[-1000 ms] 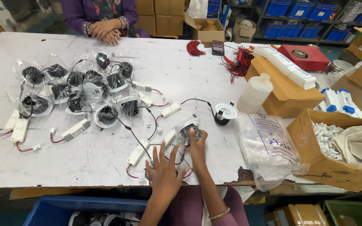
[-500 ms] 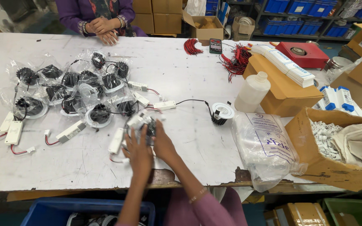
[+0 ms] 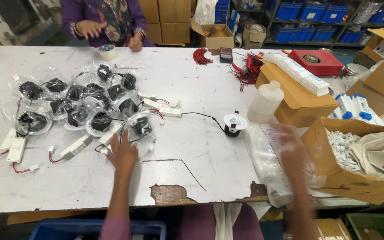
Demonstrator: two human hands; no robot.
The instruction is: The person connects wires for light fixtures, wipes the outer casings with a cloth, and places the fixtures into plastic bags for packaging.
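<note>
My left hand (image 3: 123, 153) lies flat on the white table (image 3: 201, 164), fingers apart, touching the near edge of a clear bag holding a black downlight (image 3: 141, 126). That bag sits at the right end of a pile of several bagged downlights (image 3: 81, 106) with white driver boxes (image 3: 74, 148). My right hand (image 3: 290, 142) is a blur over a stack of clear plastic bags (image 3: 276, 171) at the table's right edge; its fingers cannot be made out. An unbagged white downlight (image 3: 235, 122) stands between my hands, wired to a driver (image 3: 170, 112).
A white plastic bottle (image 3: 265, 102) and cardboard boxes (image 3: 298, 95) stand on the right, one open box holding small white parts (image 3: 345, 151). Red wire bundles (image 3: 250, 71), a phone (image 3: 226, 54) and a tape roll (image 3: 108, 52) lie far. Another person (image 3: 107, 20) sits opposite.
Both hands held the downlight in a bag at the table's middle. The bagged light now lies on the pile, my left hand rests beside it, and my right hand has swung right to the plastic bags.
</note>
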